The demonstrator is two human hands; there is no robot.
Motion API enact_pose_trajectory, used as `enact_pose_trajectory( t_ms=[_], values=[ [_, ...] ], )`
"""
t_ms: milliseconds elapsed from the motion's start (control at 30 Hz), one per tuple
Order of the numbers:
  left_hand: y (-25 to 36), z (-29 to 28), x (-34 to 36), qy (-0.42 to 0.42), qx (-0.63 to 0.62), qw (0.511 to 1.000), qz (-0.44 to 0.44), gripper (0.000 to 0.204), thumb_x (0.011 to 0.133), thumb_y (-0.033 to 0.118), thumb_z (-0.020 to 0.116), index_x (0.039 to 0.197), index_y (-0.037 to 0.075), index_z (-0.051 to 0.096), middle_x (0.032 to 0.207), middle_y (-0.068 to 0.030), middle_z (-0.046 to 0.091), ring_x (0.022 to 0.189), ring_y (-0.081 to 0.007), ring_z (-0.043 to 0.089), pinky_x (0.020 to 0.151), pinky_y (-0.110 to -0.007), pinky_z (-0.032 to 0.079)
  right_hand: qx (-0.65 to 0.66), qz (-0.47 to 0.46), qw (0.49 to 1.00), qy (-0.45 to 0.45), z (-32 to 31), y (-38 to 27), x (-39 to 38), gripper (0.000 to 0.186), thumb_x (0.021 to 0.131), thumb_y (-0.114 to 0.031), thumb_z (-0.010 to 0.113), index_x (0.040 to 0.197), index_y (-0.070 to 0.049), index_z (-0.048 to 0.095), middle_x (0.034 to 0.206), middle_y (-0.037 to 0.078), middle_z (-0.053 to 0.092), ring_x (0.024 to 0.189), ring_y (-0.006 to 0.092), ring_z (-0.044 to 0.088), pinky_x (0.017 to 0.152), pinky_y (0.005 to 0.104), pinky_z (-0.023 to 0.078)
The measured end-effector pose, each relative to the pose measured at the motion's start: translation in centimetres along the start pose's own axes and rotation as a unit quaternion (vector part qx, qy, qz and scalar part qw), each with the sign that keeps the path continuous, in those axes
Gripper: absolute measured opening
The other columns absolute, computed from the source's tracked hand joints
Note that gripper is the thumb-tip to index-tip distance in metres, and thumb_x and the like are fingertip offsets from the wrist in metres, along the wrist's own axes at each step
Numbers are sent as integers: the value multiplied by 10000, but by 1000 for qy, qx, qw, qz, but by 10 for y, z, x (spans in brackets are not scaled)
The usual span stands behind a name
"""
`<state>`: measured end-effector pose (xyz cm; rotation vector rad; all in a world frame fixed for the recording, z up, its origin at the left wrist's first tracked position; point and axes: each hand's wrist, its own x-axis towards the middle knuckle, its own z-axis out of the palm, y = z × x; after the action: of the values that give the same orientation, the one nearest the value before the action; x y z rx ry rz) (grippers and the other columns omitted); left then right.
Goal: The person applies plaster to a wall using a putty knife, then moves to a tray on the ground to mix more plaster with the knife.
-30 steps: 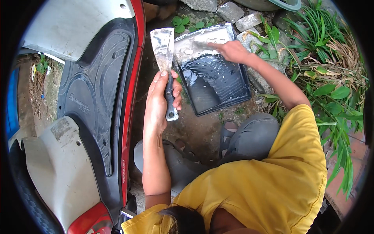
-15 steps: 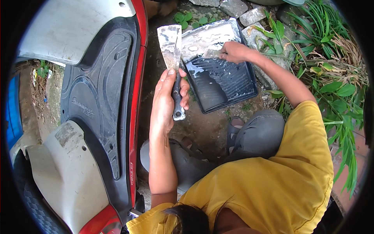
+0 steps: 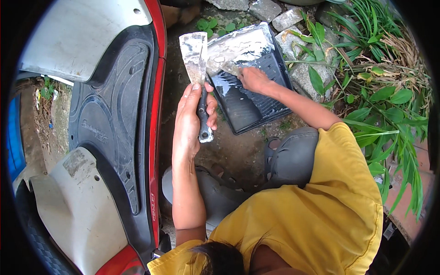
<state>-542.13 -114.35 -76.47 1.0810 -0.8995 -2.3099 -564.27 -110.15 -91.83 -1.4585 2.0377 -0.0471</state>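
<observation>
My left hand (image 3: pixel 189 110) grips the dark handle of a wide putty knife (image 3: pixel 193 52), its metal blade pointing up and smeared white. Beyond it a black plastic paint tray (image 3: pixel 270 96) lies on the ground, with thick white paste over its upper part and streaks on the ribbed part. My right hand (image 3: pixel 253 79) is closed over the tray on what looks like a second, flat grey scraper (image 3: pixel 231 67), whose blade lies in the paste; its handle is hidden in my fingers.
A motor scooter with a rubber footboard (image 3: pixel 107 123) and red trim fills the left side. Broken concrete pieces (image 3: pixel 287 19) lie behind the tray, leafy plants (image 3: pixel 385 96) and reddish tiles (image 3: pixel 417 160) are at the right. My bent knees (image 3: pixel 293 156) are below the tray.
My right hand has moved left and down across the tray with the grey scraper. My left hand shifted a little but still holds the putty knife.
</observation>
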Motion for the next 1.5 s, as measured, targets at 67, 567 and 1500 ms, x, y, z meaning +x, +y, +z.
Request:
enact_pose_trajectory(
  t_ms=[67,567,1500],
  values=[
    [-1,2,1,4,-7,1000,8,262,978,289,351,971,58,473,607,-10,418,422,-72,384,405,-216,369,35,0,999,33,10,6,-1,255,852,-173,525,978,26,622,878,274,622,872,424,608,770,478,482],
    [-2,2,1,27,29,999,6,287,972,306,333,975,55,471,605,-25,428,430,-88,386,408,-235,376,83,-7,991,100,27,-6,3,389,879,-176,520,1234,-19,490,820,258,621,833,415,610,738,508,470],
    [-11,-10,16,89,105,990,-1,298,937,235,294,1077,27,453,647,-39,468,442,-95,401,413,-250,376,276,12,947,165,26,1,13,357,831,-204,627,1158,-62,592,718,258,601,693,383,620,645,419,477]
  ],
)
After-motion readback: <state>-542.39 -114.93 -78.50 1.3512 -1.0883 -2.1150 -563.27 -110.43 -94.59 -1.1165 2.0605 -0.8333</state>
